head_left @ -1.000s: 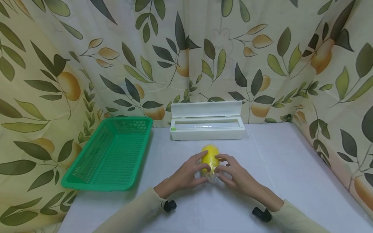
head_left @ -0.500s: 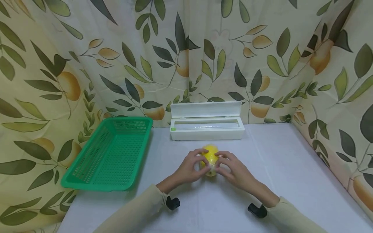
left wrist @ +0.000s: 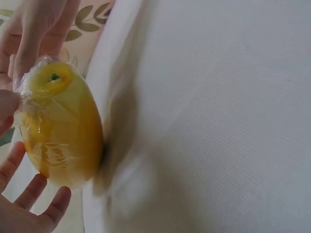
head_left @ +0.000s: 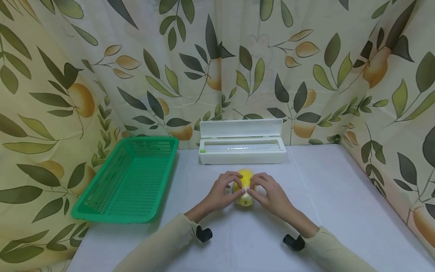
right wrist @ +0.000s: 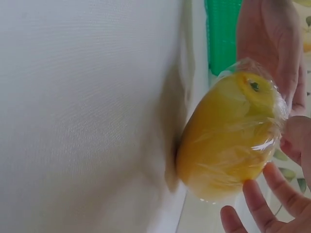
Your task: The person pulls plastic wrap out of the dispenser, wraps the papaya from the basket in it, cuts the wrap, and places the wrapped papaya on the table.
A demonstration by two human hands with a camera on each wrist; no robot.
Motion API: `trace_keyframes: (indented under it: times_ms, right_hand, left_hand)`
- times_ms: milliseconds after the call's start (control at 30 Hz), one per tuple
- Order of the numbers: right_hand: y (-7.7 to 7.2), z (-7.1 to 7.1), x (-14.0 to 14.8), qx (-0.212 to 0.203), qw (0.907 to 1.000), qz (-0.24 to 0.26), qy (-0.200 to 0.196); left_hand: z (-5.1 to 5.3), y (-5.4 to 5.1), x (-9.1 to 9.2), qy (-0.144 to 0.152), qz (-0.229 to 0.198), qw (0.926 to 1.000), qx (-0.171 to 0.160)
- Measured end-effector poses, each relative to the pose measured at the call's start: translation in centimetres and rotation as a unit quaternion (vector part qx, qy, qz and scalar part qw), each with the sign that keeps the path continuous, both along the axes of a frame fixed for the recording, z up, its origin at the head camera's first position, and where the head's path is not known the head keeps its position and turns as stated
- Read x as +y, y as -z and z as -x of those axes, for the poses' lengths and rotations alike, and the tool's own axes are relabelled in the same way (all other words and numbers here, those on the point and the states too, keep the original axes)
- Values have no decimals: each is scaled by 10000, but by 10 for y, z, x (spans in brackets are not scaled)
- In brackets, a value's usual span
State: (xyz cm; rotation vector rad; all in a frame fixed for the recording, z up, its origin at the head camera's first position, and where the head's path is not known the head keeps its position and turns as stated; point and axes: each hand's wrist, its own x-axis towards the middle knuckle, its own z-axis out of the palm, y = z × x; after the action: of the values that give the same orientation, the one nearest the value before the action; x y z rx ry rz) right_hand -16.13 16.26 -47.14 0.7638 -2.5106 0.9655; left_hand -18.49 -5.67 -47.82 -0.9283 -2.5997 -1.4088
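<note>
A yellow lemon lies on the white-covered table, its small green stem mark showing in both wrist views. Clear cling film covers the lemon, shiny and bunched along its upper side. My left hand pinches the film between thumb and index finger on the lemon's left, with other fingertips close to or touching its side. From the right, my right hand pinches the film in the same way, the two thumbs almost meeting over the fruit. The fingers partly hide the lemon's upper face in the head view.
A green plastic basket stands at the left of the table. Behind the lemon is a white cling film box with its lid raised and a roll inside. A leaf-patterned curtain encloses the back and sides.
Both hands have drawn closer together over the lemon. Loose film at its near end has been gathered up onto the top, and that end of the fruit now shows.
</note>
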Motion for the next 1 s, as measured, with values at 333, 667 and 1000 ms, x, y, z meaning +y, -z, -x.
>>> trace_keyframes:
  times_ms: [333,667,1000]
  right_hand:
    - [3,-3,4,-115,9998,11,-164]
    - [13,-3,21,-5,9981,-102,-611]
    - [13,2,24,105,9964,-191,-814]
  left_hand:
    - [0,4,0,213,-124,9991,352]
    - [7,7,-14,734,270,9955,544]
    - [11,12,-15,850,327,9908,1003]
